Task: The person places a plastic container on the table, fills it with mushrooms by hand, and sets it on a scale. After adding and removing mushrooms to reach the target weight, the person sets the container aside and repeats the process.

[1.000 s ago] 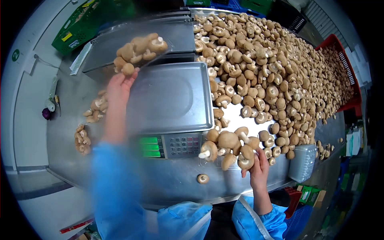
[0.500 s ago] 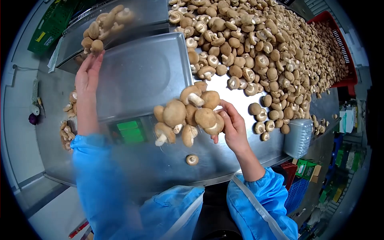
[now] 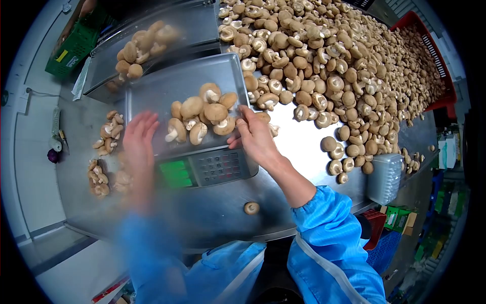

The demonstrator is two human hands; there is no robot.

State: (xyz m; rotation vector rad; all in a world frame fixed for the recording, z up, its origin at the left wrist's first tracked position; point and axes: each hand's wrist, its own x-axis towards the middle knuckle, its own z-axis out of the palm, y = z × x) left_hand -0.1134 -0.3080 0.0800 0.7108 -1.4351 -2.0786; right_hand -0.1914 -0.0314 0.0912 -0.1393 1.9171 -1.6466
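Observation:
A clear tray of brown mushrooms (image 3: 203, 114) rests on the metal pan (image 3: 167, 81) of a weighing scale with a green display (image 3: 175, 174). My right hand (image 3: 253, 134) grips the tray's right edge between thumb and fingers. Motion blurs my left hand (image 3: 140, 134), whose fingers are apart over the pan's left side, with nothing seen in them. Another tray of mushrooms (image 3: 144, 45) lies on the metal surface behind the scale.
A large mushroom heap (image 3: 324, 61) spreads to a red crate (image 3: 433, 66). Stacked clear trays (image 3: 383, 177) stand at the right. Mushroom groups (image 3: 97, 178) lie left of the scale, one loose mushroom (image 3: 251, 207) near the front edge. A green crate (image 3: 71, 55) is far left.
The mushroom tray has moved left from above the scale's front right onto its pan. My left hand has come down and right from the rear tray. The view has shifted slightly.

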